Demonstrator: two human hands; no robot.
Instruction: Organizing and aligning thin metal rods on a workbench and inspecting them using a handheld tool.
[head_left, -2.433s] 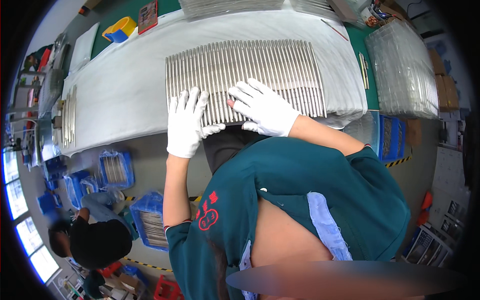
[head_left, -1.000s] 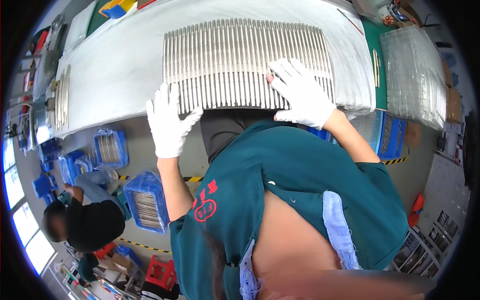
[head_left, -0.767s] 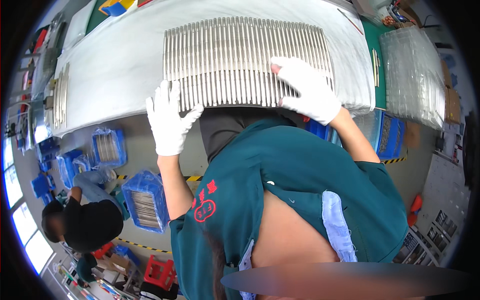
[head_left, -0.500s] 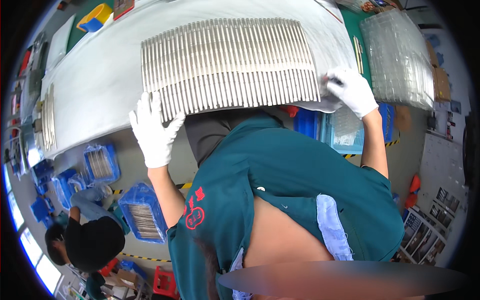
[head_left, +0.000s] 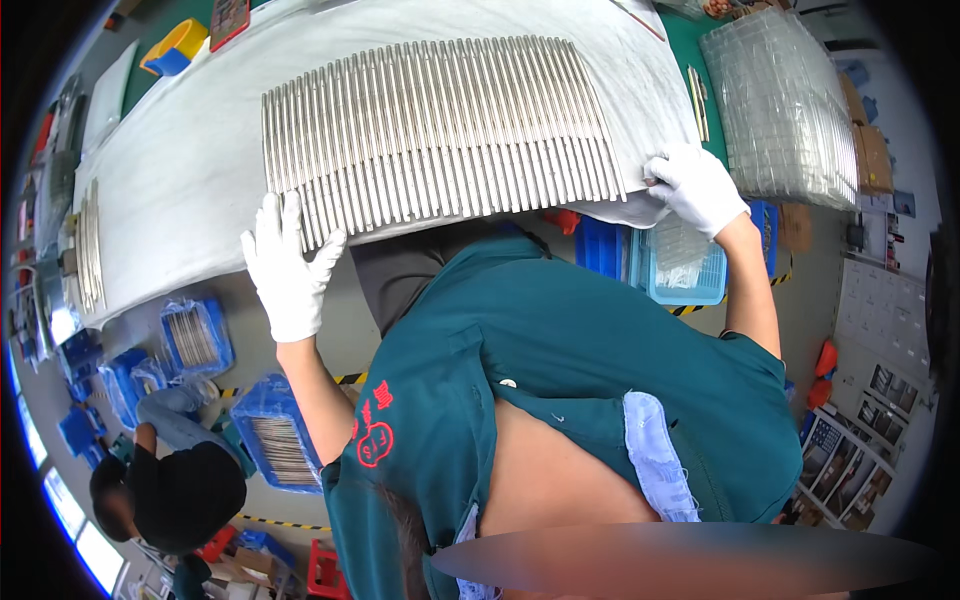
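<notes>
A wide row of slim silvery metal rods [head_left: 440, 130] lies side by side on a white cloth [head_left: 180, 150] covering the table. My left hand [head_left: 288, 275], in a white glove, is open at the row's near left corner, its fingertips by the ends of the leftmost rods. My right hand [head_left: 697, 190], also gloved in white, is closed near the cloth's front right edge, just beyond the rightmost rod. Its fingers are pinched together with a small dark spot at their tips; what they hold is too small to make out.
A stack of clear plastic trays [head_left: 780, 110] stands at the far right. Several rods [head_left: 90, 250] lie at the table's left end. Blue crates of rods [head_left: 275, 435] stand on the floor, near a crouching person [head_left: 190, 490]. A light blue basket [head_left: 690, 285] sits below my right hand.
The view has shifted slightly, so the table and rods sit a little further left. My right hand's fingers have come down onto the cloth by its edge; my left hand stays by the rods.
</notes>
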